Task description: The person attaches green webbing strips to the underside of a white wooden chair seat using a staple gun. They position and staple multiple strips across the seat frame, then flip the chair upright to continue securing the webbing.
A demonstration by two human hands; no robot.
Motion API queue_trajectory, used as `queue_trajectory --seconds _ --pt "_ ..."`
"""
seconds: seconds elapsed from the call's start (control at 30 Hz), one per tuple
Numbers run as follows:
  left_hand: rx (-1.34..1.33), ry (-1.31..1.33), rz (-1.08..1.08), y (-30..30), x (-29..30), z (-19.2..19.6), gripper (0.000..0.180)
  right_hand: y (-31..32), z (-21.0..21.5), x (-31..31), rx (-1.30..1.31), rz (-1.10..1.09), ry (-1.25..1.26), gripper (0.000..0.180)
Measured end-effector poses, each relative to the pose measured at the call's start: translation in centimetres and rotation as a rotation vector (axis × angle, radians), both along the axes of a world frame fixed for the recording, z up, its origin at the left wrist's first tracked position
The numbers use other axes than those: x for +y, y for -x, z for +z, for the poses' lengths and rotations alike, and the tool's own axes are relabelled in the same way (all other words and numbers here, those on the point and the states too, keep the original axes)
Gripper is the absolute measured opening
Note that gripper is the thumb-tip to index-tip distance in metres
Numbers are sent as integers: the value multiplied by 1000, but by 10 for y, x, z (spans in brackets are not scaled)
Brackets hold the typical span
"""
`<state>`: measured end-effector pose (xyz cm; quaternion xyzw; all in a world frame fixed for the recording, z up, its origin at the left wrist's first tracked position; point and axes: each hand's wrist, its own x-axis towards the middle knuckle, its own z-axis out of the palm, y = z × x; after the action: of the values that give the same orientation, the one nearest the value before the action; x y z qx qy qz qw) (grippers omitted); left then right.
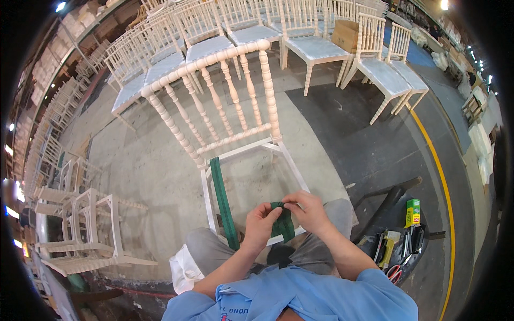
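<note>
A pale wooden chair with a turned-spindle back (pixel 233 101) stands in front of me, its seat an open frame (pixel 292 168) with bare floor showing through. One green webbing strap (pixel 222 198) runs from the back rail to the front rail along the left side. At the front rail, my left hand (pixel 259 223) and my right hand (pixel 309 211) meet over a second green strap (pixel 282 227). Both hands pinch its upper end between thumb and fingers. The lower part of this strap hangs over the front rail between my knees.
A tool tray (pixel 404 257) with red-handled scissors (pixel 394 274) and a green-yellow box (pixel 413 213) sits at my right. Rows of pale chairs (pixel 316 48) with light seats fill the background. Overturned chair frames (pixel 93 230) lie at left. A yellow line (pixel 443 182) marks the right floor.
</note>
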<state>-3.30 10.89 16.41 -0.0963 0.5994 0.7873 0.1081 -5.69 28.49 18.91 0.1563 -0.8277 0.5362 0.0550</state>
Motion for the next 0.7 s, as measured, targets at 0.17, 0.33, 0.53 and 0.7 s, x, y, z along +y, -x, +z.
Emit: queue_trajectory --seconds 0.17,0.33,0.53,0.7 --pt "592 797 95 7 -1 12 17 7 -6 -2 41 0 -28 8" --pt "469 665 7 44 -2 10 12 22 -44 2 -490 121 506 34" --pt "214 641 2 173 -20 -32 16 -6 -102 26 -881 226 494 58" --pt "117 823 41 252 -34 -97 19 21 -103 30 -852 67 12 64"
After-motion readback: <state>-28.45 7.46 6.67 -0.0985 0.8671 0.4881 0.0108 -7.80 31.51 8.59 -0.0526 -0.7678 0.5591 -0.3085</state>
